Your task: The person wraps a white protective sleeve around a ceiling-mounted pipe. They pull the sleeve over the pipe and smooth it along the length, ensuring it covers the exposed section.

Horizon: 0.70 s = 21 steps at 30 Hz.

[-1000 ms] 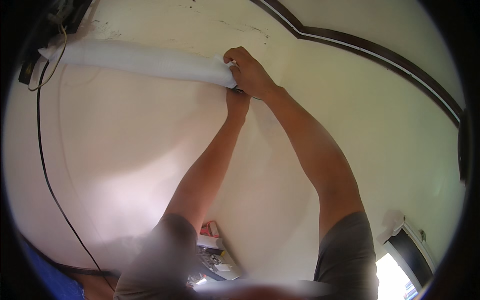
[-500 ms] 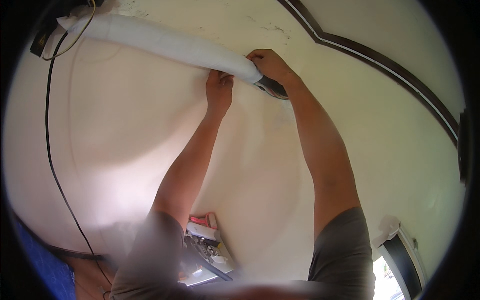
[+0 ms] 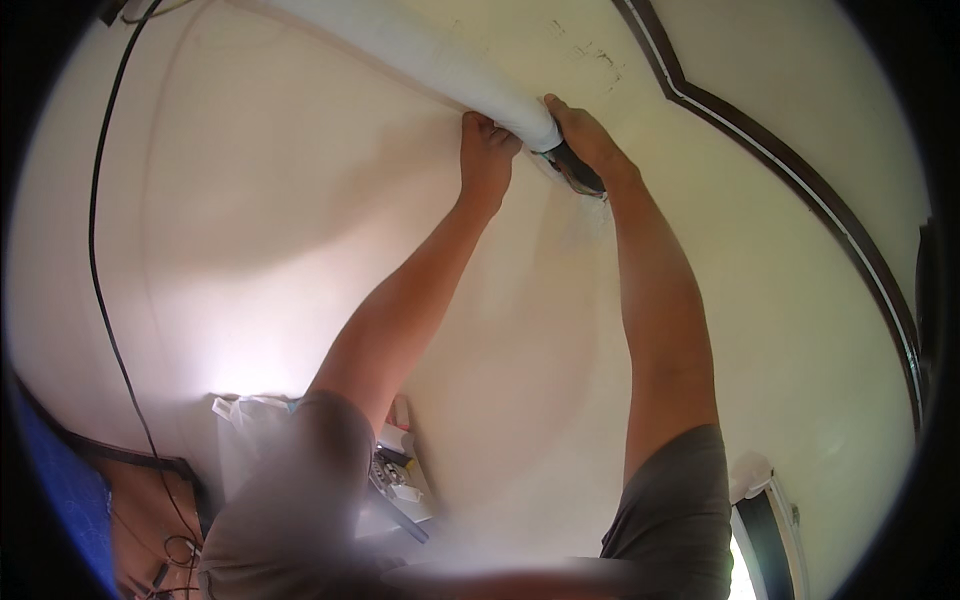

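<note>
Head view, looking up along a cream wall (image 3: 300, 200): a long white tube (image 3: 420, 55), most likely a strip-light fitting, runs high on the wall from the upper left down toward the centre top, ending where both hands meet. Left hand (image 3: 487, 150) is raised beneath the tube's near end, fingers curled closed around its underside, seemingly to prop the weight so the end does not sag. Right hand (image 3: 580, 140) sits just beside it at the very tip of the tube, fingers closed over a small dark part (image 3: 577, 172), perhaps an end cap or holder; what it is exactly cannot be told. Both arms are stretched overhead, which fits a thing mounted above head height and needing one hand to steady and one to work the end. Faint scuffs and smudges mark the wall just under the right hand. A thin black cable (image 3: 95, 250) hangs down the left side of the wall, coming from near the tube's far end, well apart from the hands. A dark moulding strip (image 3: 800, 190) bends across the upper right where the wall meets the ceiling. Low down, between the forearms, lies a white plastic bag (image 3: 250, 430) with small boxes and bits beside it, blurred. A blue surface shows at the lower left edge.
</note>
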Each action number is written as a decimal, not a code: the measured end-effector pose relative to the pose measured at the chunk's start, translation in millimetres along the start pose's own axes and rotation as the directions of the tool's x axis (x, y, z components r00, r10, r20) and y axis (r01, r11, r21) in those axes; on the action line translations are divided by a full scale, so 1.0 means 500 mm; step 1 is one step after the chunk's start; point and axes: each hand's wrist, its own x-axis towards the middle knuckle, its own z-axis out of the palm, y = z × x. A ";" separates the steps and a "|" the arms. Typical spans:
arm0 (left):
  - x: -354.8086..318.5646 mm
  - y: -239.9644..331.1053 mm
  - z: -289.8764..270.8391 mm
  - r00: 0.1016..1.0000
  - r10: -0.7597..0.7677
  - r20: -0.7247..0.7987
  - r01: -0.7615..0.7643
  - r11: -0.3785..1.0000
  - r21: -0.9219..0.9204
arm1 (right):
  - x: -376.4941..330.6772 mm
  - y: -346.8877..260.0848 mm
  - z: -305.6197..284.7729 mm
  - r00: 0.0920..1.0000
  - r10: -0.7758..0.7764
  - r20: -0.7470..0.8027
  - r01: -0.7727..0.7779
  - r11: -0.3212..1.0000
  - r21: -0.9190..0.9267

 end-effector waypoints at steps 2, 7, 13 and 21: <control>0.000 -0.001 -0.003 0.996 0.080 0.024 -0.080 0.997 -0.004 | 0.000 -0.003 -0.009 0.998 -0.062 0.022 0.062 0.998 -0.011; -0.007 -0.008 -0.028 0.988 0.055 0.146 -0.109 0.912 0.395 | -0.002 0.014 -0.010 0.993 -0.099 -0.070 0.096 0.994 -0.043; -0.007 -0.022 -0.052 0.989 0.031 0.143 -0.124 0.701 0.702 | -0.008 0.104 -0.014 0.985 -0.146 -0.092 0.143 0.989 -0.043; -0.025 -0.015 -0.028 0.973 0.041 0.228 -0.167 0.805 0.569 | -0.109 0.185 0.038 0.815 -0.493 -0.304 0.499 0.865 -0.064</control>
